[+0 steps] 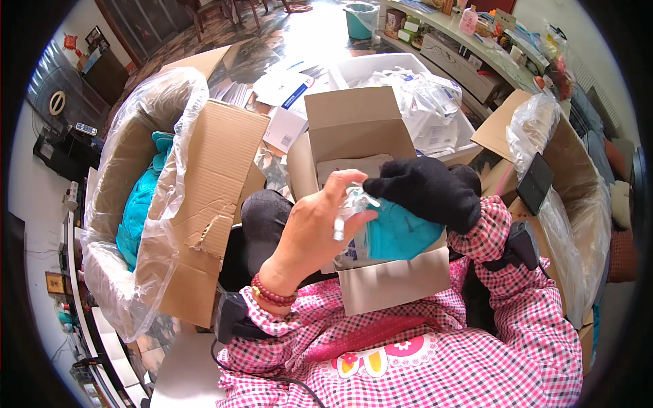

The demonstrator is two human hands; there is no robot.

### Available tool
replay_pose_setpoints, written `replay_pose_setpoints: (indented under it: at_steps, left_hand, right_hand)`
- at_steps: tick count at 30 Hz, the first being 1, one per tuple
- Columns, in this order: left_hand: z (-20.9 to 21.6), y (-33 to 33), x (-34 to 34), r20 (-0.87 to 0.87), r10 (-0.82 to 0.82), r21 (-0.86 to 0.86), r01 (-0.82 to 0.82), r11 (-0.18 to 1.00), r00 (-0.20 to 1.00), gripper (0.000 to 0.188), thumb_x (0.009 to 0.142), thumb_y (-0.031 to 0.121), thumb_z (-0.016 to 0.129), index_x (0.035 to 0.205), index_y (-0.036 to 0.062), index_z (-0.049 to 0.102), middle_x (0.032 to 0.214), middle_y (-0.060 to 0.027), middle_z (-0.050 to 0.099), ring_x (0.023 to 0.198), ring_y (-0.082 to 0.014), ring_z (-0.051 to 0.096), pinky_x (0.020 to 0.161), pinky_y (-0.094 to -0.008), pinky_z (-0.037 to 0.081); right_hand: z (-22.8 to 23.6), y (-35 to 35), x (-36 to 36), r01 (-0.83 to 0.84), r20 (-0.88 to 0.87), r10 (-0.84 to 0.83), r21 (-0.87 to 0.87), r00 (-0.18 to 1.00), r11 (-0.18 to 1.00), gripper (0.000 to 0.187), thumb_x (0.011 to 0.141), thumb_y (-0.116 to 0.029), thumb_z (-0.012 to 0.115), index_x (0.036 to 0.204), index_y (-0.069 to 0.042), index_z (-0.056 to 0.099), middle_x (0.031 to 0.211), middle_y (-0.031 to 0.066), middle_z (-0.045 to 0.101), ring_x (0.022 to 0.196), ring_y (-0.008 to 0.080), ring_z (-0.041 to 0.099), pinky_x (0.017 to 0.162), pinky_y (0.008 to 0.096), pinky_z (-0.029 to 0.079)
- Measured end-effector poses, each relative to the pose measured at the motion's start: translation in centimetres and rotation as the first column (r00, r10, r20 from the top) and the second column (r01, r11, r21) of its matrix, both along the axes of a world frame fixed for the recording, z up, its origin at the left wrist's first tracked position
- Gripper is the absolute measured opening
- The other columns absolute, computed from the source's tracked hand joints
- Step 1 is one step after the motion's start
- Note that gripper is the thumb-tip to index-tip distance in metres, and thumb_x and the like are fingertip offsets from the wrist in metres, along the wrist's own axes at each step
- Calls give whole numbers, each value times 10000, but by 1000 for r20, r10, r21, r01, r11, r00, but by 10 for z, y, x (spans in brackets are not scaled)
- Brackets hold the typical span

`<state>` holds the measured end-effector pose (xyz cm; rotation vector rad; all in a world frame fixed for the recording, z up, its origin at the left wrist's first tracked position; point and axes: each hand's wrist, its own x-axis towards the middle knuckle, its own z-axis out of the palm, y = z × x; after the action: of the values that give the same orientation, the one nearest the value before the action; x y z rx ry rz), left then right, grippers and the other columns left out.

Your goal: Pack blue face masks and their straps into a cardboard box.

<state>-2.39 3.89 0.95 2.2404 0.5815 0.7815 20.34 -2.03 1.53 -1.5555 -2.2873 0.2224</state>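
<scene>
My left hand (309,228), bare with a red bead bracelet at the wrist, pinches a bunch of white straps (358,198) between thumb and fingers. Beside it my right hand (425,190), in a black glove, is closed on a teal face mask (406,232) from above and from the right. The mask is over a small open cardboard box (394,282) in my lap, its flaps spread. Part of the box's inside shows behind my hands, with pale packets in it. My right fingertips almost meet the straps, and the glove hides part of the mask.
On the left stands a large plastic-lined carton (197,156) with teal masks (139,211) inside. A white bin (469,139) beyond the small box holds many white packets (428,102). Another lined carton (581,197) is at my right, a dark phone (535,183) at its edge.
</scene>
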Motion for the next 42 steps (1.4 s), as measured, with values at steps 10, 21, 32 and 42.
replay_pose_setpoints:
  at_steps: [10,21,32,42]
  left_hand:
    - [-14,-3,-1,-171,67,342,-5,940,983,435,740,-5,669,1167,-7,588,1086,-185,672,947,-365,678,758,-402,562]
    - [-7,-48,-2,105,-279,17,279,960,955,154,719,7,624,849,-1,541,796,-156,650,724,-370,677,619,-376,553]
    - [-7,-59,-3,131,-276,46,272,961,952,165,734,90,641,845,10,550,794,-130,670,701,-359,681,601,-381,551]
    - [-6,-59,-21,256,-122,-173,169,970,959,177,800,56,660,974,86,684,851,-99,659,815,-331,671,691,-385,526]
  right_hand:
    - [1,7,-13,86,-23,-86,3,996,996,275,981,-417,594,902,-235,784,723,98,680,653,308,672,578,406,501]
    - [-20,13,-35,160,-5,-180,480,984,862,200,827,-236,760,674,-129,689,575,81,568,556,305,592,503,430,447]
    - [-31,28,-32,109,49,-161,546,986,830,44,862,-180,713,833,-147,714,655,81,618,565,281,615,493,406,453]
    - [-9,57,22,263,-61,-290,627,955,733,178,974,-224,589,929,-161,749,704,106,668,597,285,660,530,395,501]
